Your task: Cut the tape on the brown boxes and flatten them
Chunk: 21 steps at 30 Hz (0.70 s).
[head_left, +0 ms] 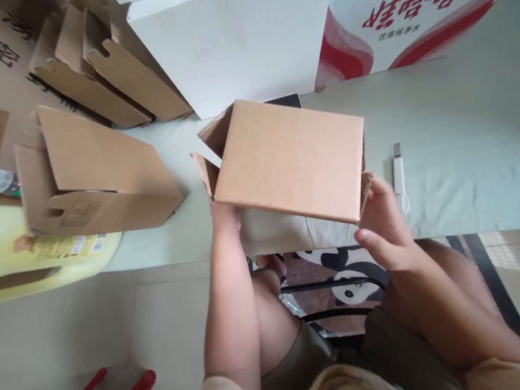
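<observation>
Cardboard box (286, 157) held by left hand (225, 214), right hand (385, 224), over table (471, 152)

A small cardboard box (286, 157) sits at the near edge of the table (472, 164), between the left hand (225, 214) and the right hand (386, 230). Left of it lies a folded carton (93, 176), with a jug (23, 259) farther left. Behind stands a large box (237, 35); to the right lies a utility knife (397, 176).
</observation>
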Each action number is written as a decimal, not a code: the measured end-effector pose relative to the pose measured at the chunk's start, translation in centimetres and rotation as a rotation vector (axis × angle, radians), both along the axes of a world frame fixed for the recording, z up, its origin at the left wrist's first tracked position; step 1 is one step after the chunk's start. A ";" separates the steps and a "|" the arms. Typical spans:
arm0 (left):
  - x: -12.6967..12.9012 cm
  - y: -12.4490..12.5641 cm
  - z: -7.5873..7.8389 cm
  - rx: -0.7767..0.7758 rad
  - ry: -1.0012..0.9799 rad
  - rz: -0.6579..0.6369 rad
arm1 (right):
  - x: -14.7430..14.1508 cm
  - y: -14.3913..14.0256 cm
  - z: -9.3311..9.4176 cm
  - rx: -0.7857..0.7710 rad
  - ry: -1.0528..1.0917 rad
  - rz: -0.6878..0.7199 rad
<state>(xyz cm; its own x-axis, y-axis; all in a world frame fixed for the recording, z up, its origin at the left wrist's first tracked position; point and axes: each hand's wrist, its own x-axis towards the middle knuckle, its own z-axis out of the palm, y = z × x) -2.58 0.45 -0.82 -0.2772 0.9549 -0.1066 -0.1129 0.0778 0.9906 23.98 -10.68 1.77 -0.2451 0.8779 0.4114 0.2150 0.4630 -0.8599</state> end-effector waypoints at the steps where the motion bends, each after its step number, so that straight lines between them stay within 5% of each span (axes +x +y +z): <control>1: 0.4 -0.1 0.0 -0.041 -0.021 -0.016 | -0.1 -0.1 0.0 0.015 -0.048 -0.005; 5: 2.2 -0.3 0.6 -0.190 -0.094 -0.120 | -0.2 -0.3 0.0 0.077 -0.186 -0.061; 9: 2.8 -0.5 1.0 -0.167 -0.100 -0.234 | 0.1 -0.3 0.2 0.123 -0.206 -0.074; 21: 1.4 -1.2 -0.7 -0.103 -0.026 -0.451 | 1.4 -0.2 1.0 0.074 -0.263 -0.213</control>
<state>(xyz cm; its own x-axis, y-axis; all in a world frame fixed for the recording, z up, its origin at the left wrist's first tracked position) -1.21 -0.76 -1.56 0.1675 0.9635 -0.2090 -0.0698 0.2230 0.9723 25.42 -10.88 2.72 -0.1659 0.8908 0.4229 0.5234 0.4430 -0.7278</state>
